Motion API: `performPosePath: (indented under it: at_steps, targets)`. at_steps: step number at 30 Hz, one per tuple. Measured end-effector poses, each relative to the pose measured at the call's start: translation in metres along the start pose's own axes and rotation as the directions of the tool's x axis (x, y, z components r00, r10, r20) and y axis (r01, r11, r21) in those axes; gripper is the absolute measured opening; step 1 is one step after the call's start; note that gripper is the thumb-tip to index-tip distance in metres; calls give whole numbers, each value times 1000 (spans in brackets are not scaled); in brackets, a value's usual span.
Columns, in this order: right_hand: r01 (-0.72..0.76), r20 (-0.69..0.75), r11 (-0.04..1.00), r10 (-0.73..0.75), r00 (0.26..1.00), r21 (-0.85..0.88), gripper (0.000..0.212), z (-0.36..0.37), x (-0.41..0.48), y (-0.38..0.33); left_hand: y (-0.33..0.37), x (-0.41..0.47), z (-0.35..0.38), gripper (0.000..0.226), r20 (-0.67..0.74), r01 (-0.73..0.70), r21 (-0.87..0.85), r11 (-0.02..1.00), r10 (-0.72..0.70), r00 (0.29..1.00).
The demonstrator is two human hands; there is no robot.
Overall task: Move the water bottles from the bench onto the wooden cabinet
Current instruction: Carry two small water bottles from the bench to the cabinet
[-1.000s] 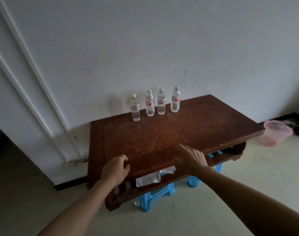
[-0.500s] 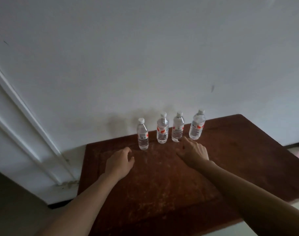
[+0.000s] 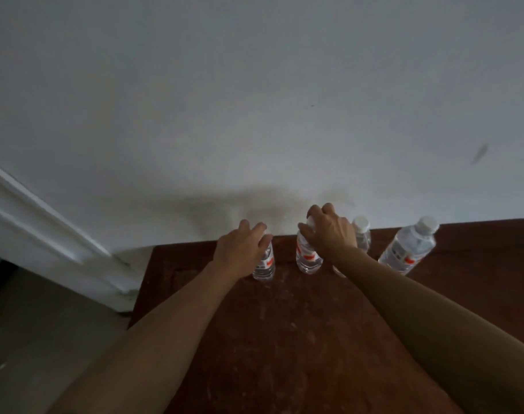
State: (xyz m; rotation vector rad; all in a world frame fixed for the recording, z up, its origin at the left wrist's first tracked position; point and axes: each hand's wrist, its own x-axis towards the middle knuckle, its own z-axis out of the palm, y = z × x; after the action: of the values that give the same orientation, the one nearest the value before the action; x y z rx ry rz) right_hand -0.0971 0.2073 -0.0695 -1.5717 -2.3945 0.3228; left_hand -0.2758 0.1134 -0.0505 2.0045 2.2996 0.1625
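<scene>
Several clear water bottles with red-and-white labels stand in a row at the back of a dark wooden top (image 3: pixel 284 339), close to the wall. My left hand (image 3: pixel 240 249) covers the upper part of the leftmost bottle (image 3: pixel 264 265), with its fingers curled over the neck and the cap hidden. My right hand (image 3: pixel 329 231) grips the second bottle (image 3: pixel 307 258) round its cap and neck. The third bottle (image 3: pixel 361 234) stands partly hidden behind my right hand. The rightmost bottle (image 3: pixel 408 249) stands apart, untouched.
A white wall (image 3: pixel 254 115) rises directly behind the bottles. White moulding (image 3: pixel 45 234) runs diagonally at the left. Grey floor (image 3: pixel 45 339) shows beyond the wooden top's left edge.
Both hands have reached forward from the middle of the wooden top to the bottles. The left hand now covers the leftmost bottle and the right grips the second. The view has moved closer.
</scene>
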Motion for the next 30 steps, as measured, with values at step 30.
performPosePath:
  at_steps: [30]
  targets:
    - [639, 45, 739, -660, 750, 213, 40, 33, -211, -233, -154, -430, -28, 40, -107, 627, -76, 776, -631, 768]
